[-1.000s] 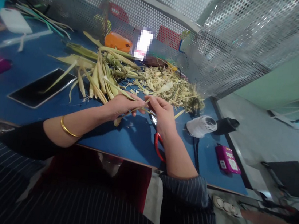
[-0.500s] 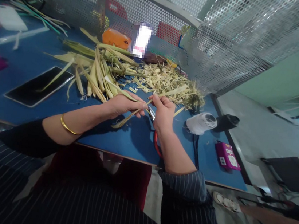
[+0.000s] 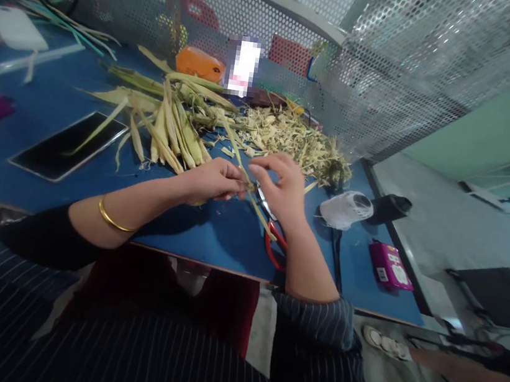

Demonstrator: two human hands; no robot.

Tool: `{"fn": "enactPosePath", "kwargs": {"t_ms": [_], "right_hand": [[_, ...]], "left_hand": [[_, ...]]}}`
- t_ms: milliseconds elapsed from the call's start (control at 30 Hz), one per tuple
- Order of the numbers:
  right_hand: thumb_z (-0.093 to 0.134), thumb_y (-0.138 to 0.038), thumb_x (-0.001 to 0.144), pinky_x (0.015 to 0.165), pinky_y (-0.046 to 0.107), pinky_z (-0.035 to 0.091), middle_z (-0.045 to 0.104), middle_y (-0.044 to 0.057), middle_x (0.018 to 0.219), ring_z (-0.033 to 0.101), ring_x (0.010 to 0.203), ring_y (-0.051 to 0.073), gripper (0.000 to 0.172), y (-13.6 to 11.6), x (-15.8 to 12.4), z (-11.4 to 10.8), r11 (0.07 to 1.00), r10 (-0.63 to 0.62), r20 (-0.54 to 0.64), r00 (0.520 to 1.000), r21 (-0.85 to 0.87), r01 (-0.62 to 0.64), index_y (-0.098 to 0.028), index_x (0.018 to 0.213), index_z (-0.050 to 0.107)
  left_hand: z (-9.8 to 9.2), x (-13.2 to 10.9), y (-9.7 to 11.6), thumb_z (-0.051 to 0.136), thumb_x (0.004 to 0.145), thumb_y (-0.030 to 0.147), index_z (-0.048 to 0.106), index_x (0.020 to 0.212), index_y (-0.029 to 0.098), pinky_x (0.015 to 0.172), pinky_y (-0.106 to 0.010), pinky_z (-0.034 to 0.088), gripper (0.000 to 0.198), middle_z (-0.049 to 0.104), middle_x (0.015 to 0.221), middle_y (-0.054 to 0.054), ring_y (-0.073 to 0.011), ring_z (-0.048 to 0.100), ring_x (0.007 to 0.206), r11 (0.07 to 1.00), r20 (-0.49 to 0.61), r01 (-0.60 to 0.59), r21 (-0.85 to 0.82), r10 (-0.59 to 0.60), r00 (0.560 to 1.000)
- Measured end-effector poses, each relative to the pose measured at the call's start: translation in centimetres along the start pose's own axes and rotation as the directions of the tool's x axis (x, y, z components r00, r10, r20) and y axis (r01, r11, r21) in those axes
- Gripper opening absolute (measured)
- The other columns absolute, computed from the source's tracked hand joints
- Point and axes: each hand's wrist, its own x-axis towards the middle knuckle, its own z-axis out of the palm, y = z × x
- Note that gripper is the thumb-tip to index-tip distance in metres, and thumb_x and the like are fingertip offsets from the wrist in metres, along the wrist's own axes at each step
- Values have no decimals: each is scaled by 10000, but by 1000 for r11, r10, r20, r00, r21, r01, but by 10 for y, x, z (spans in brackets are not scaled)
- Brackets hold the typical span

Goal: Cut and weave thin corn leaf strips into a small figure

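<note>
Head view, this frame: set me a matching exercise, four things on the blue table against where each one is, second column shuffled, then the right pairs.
Things
1. phone
2. thread spool
3. scissors
4. leaf strip

Places
A. pinched between the left hand and the right hand
B. flat on the table, left of the leaf pile
C. near the table's right end, beside a black object
D. under the right wrist, red handles showing

Pairs: 1-B, 2-C, 3-D, 4-A
</note>
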Motion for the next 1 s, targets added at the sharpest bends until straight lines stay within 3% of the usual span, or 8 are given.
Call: {"fn": "enactPosePath", "kwargs": {"t_ms": [100, 200, 333, 467, 633, 833, 933, 1000], "right_hand": [[701, -369, 773, 658, 293, 449, 637, -5, 715, 571, 667, 141, 157, 5, -1, 8, 953, 136, 196, 971, 242, -183, -215, 749, 681], [730, -396, 736, 515, 257, 396, 566, -42, 598, 503, 520, 110, 207, 6, -3, 11, 828, 263, 253, 931, 437, -353, -213, 733, 632], [737, -398, 718, 452, 234, 313, 487, -61, 530, 420, 460, 86, 254, 3, -3, 15, 756, 311, 282, 908, 505, -416, -209, 671, 573], [708, -356, 731, 482, 233, 267, 432, -61, 552, 349, 511, 76, 235, 5, -4, 22, 815, 316, 135, 939, 467, -341, -199, 646, 555], [659, -302, 782, 546, 245, 321, 452, -52, 599, 366, 559, 89, 177, 10, -4, 25, 884, 287, 11, 958, 383, -269, -203, 675, 559], [570, -338, 890, 803, 318, 421, 583, 24, 832, 522, 839, 169, 162, -3, -5, 5, 999, -20, -263, 965, -31, 12, -235, 786, 639], [559, -376, 900, 775, 320, 416, 577, 33, 777, 518, 781, 171, 242, -8, -9, 5, 990, -97, -208, 973, -123, 73, -228, 725, 637], [570, -405, 891, 709, 304, 404, 568, 24, 731, 507, 710, 156, 277, -7, -12, 13, 991, -52, -100, 994, -124, 40, -219, 698, 642]], "left_hand": [[3, -1, -1, 660, 744, 250, 678, 617, 139, 417, -214, 214, 170, 413, 435, 31, -60, 321, 412, 999, 49, 11, 32, -12, 999], [7, 1, -7, 690, 737, 368, 658, 587, 149, 436, -225, 221, 266, 412, 444, 33, -66, 323, 431, 998, -13, -49, 43, 50, 999], [13, 4, -14, 665, 743, 384, 613, 512, 156, 448, -229, 245, 329, 420, 428, 30, -71, 338, 431, 987, -122, -105, 124, 120, 985], [14, 3, -12, 672, 729, 369, 662, 553, 151, 444, -229, 303, 280, 536, 491, 3, -79, 400, 434, 984, -73, -90, 156, 103, 992], [14, 2, -8, 692, 733, 345, 662, 533, 145, 414, -212, 294, 284, 537, 455, -4, -67, 405, 407, 990, -46, -46, 136, 53, 998], [5, 6, -9, 758, 717, 403, 737, 713, 136, 505, -198, 440, 267, 711, 727, -77, -95, 590, 569, 973, -190, -22, -228, -22, 982], [-3, 9, -8, 813, 666, 317, 751, 797, 137, 688, -237, 531, 232, 741, 843, -83, -132, 666, 740, 911, -280, -109, -397, -7, 960], [-5, 10, -7, 836, 628, 268, 748, 782, 136, 781, -262, 538, 221, 745, 846, -76, -149, 679, 807, 872, -337, -189, -451, 30, 941]]}}
